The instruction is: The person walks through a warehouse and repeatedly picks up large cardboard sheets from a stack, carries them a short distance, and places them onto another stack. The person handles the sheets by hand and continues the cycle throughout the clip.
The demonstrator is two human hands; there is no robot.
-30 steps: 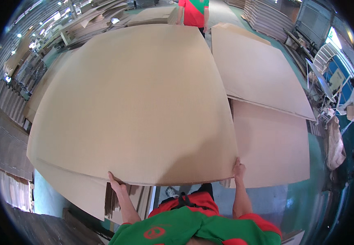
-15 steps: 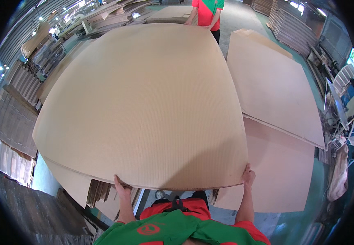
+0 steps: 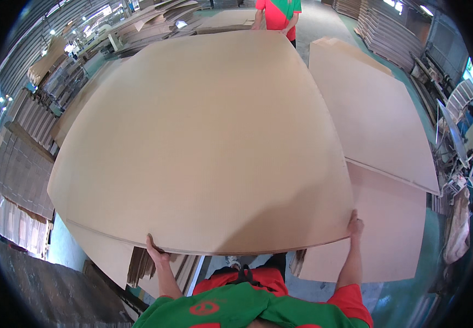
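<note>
A large tan corrugated cardboard sheet (image 3: 204, 136) fills the middle of the view, spread out flat in front of me. My left hand (image 3: 157, 252) grips its near edge left of centre, thumb on top and fingers hidden underneath. At the near right corner, my right hand (image 3: 355, 225) is closed on the same sheet, its thumb along the upper face. Across the sheet, another person in a red and green shirt (image 3: 280, 13) has both hands at the far edge.
To the right lie pinkish-brown cardboard sheets (image 3: 373, 109), with a lower sheet (image 3: 389, 224) below them. Stacked boards (image 3: 21, 164) stand at the left, and a stack of flat cardboard (image 3: 392, 33) at the far right. Metal frames and a cloth bag (image 3: 457, 229) line the right side.
The cardboard sheet's near right corner has shifted right, over more of the pinkish sheets. My right hand has moved right with it; my left hand has slid slightly left in view.
</note>
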